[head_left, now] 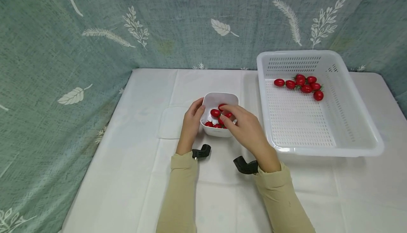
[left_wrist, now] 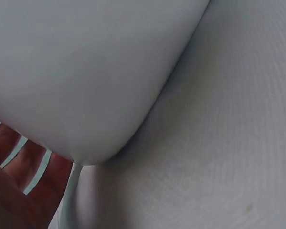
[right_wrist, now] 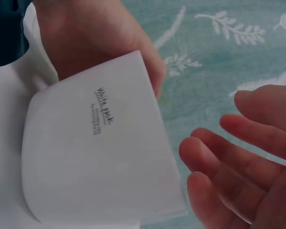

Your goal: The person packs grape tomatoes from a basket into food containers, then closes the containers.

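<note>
A small white square container stands on the table with several cherry tomatoes inside. My left hand holds it by the left side, thumb at the rim and fingers spread along the wall. In the left wrist view those fingers lie against the smooth white wall. Over the container's right rim reaches my right hand, fingertips above the tomatoes. The right wrist view shows its fingers loosely bent with nothing between them, beside the container's printed wall.
To the right stands a large white perforated basket, with several more cherry tomatoes near its back. A flat, pale square lid lies left of the container. Behind the white-covered table hangs a green leaf-patterned curtain.
</note>
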Demonstrator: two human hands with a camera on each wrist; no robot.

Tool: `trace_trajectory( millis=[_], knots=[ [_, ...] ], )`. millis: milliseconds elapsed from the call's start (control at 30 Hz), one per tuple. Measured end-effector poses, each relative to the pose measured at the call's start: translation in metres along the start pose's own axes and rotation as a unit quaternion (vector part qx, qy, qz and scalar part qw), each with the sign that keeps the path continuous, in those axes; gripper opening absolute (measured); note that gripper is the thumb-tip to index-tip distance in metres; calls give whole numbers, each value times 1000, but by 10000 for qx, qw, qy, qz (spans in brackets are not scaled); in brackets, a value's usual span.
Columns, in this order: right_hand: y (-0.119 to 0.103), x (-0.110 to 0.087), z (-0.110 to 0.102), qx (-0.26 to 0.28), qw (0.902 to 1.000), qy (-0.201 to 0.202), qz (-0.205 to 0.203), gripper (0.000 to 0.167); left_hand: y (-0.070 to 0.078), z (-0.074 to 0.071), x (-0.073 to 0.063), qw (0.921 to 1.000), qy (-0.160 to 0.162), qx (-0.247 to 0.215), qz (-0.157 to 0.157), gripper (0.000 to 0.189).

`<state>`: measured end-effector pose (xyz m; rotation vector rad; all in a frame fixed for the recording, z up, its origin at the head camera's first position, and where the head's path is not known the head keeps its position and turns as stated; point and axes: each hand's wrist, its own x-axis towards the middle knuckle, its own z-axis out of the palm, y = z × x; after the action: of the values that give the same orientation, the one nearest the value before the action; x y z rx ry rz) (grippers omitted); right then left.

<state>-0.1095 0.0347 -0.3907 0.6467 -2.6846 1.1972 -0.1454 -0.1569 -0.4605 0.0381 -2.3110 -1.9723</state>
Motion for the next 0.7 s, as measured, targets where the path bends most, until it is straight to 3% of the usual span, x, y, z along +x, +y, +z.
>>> trace_trajectory(
  millis=[233,367,533,700],
  knots=[
    [-6,-2,-9,405,9990,-157,-138,32,24,0,-10,9999,-33,-23,97,38],
    [-9,-5,-18,629,9978,-148,-149,33,28,1,-12,10000,-18,-37,31,38],
    [-10,-8,-32,841,9959,300,-111,34,27,2,-13,10000,-12,-36,-24,40],
    [-7,-11,-49,933,9919,864,-67,36,17,2,-8,9998,-36,-179,-1,41]
  ],
)
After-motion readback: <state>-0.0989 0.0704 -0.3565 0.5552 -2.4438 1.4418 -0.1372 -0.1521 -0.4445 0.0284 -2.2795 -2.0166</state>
